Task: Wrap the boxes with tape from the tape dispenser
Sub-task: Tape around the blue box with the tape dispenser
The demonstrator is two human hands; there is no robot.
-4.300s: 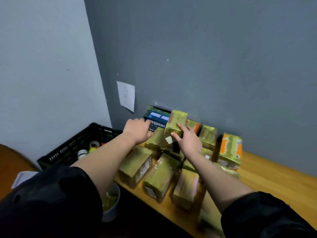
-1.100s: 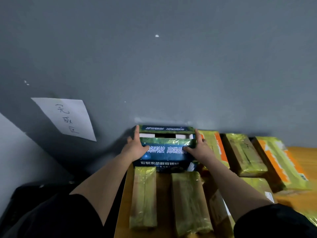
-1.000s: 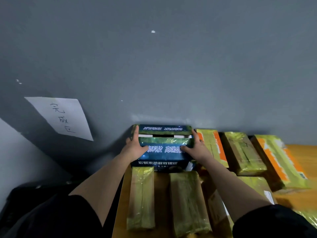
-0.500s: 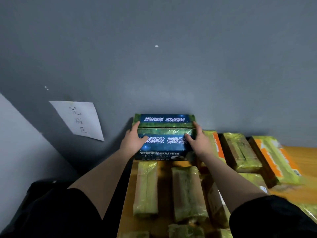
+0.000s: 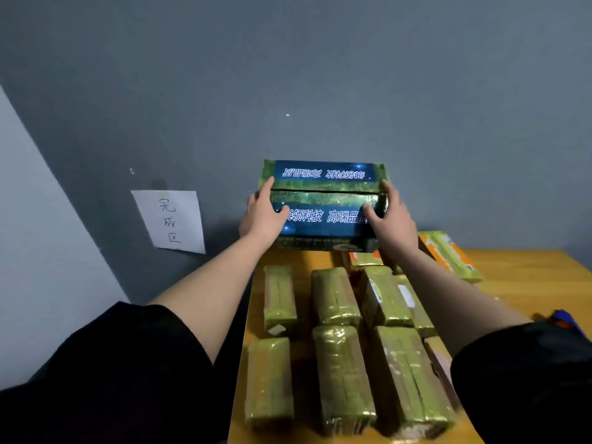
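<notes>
Grey wall [image 5: 352, 75] behind, wooden tabletop [image 5: 525, 274] against it, carrying rows of tape-wrapped boxes [image 5: 333, 296] from its back edge to its near edge, two orange ones [image 5: 448, 254] at the back right. Dark blue box [image 5: 323, 216] with white lettering sits at the tabletop's back left corner, a second blue box [image 5: 323, 174] on top or just behind, can't tell which; left hand [image 5: 262, 216] and right hand [image 5: 390, 219] grasp the front box's ends, thumbs curled onto its face, fingers reaching up to the seam between the two. Paper note [image 5: 169, 219] stuck on the wall left of the boxes; small blue-orange object [image 5: 567, 320] at the right edge, too blurred to identify.
</notes>
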